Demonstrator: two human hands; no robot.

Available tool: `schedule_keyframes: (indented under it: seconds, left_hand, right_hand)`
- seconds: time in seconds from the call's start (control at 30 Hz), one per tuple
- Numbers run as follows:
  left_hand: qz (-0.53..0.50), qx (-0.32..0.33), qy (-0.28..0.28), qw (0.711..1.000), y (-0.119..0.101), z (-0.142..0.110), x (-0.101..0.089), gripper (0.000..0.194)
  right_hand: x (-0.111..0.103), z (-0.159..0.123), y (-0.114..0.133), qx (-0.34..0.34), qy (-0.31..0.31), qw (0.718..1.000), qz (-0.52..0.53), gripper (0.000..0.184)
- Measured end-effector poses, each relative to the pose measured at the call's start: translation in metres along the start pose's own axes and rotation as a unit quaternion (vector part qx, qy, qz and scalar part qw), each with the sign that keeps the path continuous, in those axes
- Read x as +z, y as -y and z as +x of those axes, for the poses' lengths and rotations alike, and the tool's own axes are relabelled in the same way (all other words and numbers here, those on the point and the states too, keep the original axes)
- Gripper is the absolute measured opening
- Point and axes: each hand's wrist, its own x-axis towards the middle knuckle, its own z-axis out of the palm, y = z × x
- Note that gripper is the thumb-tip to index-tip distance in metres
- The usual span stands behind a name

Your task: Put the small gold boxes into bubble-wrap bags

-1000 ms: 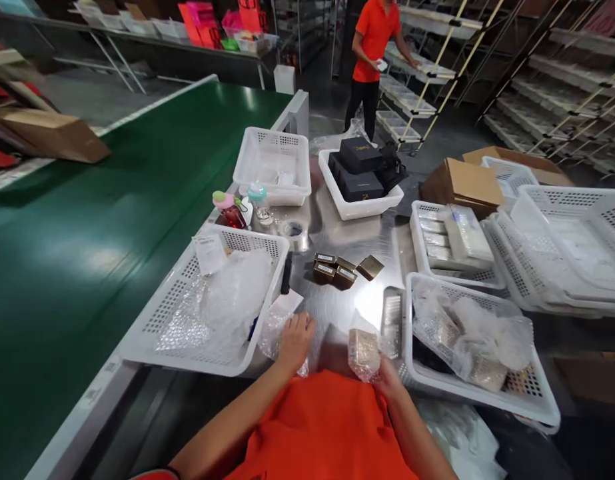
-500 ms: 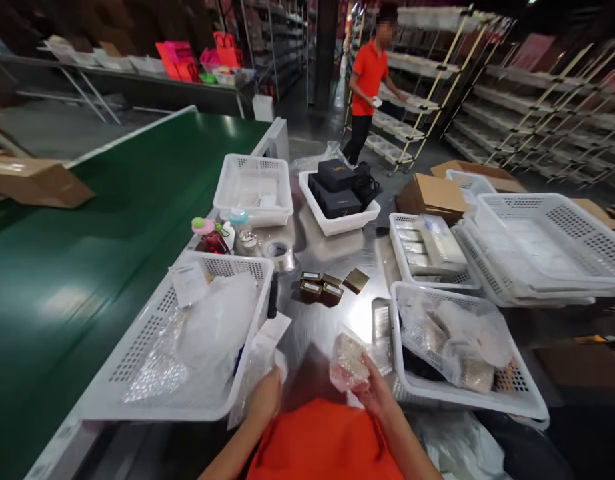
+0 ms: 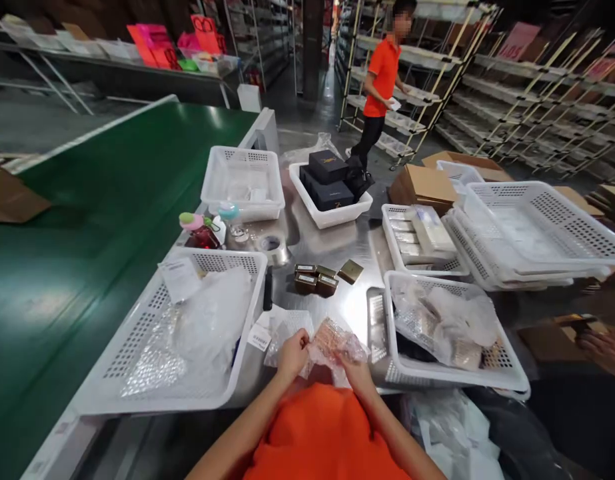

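Note:
In front of my body, my left hand (image 3: 293,355) pinches a clear bubble wrap bag (image 3: 293,325). A white label (image 3: 259,336) shows at the bag's left end. My right hand (image 3: 356,373) grips a bubble-wrapped item (image 3: 331,339) with a brownish-pink look; what is inside the wrap cannot be made out. The two hands are close together, and the bag touches or overlaps the wrapped item. Beyond them, several small gold-brown boxes (image 3: 307,283) sit on the metal table (image 3: 337,243).
White baskets stand left (image 3: 152,400) and right (image 3: 457,377), holding bubble wrap. Farther back are a tape roll (image 3: 272,245), bottles (image 3: 200,233) and a tray of black boxes (image 3: 330,193). A green conveyor (image 3: 137,173) runs along the left. Another person's hand (image 3: 607,347) is at right.
My left hand has brought the bag up and right, beside the wrapped item. My right hand has shifted slightly left and down. The co-worker in orange has turned; another person's hand appears at right.

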Motion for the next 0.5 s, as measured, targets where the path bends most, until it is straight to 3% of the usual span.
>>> schedule_keyframes:
  seconds: [0.17, 0.27, 0.37, 0.5]
  left_hand:
    - [-0.050, 0.023, -0.077, 0.995, -0.010, -0.003, -0.017, 0.011]
    - [-0.055, 0.034, -0.101, 0.993, -0.018, -0.010, -0.028, 0.015]
    - [-0.029, 0.052, -0.090, 0.994, -0.031, -0.019, -0.035, 0.026]
    - [0.049, 0.091, -0.022, 0.994, -0.049, -0.033, -0.036, 0.033]
  right_hand:
    - [-0.005, 0.000, 0.009, -0.144, 0.043, 0.976, -0.158, 0.036]
    - [-0.010, -0.005, 0.020, -0.187, 0.097, 0.951, -0.224, 0.043]
    - [-0.010, -0.010, 0.029, -0.188, 0.141, 0.940, -0.249, 0.058]
    - [-0.006, -0.007, 0.035, -0.127, 0.112, 0.964, -0.203, 0.053]
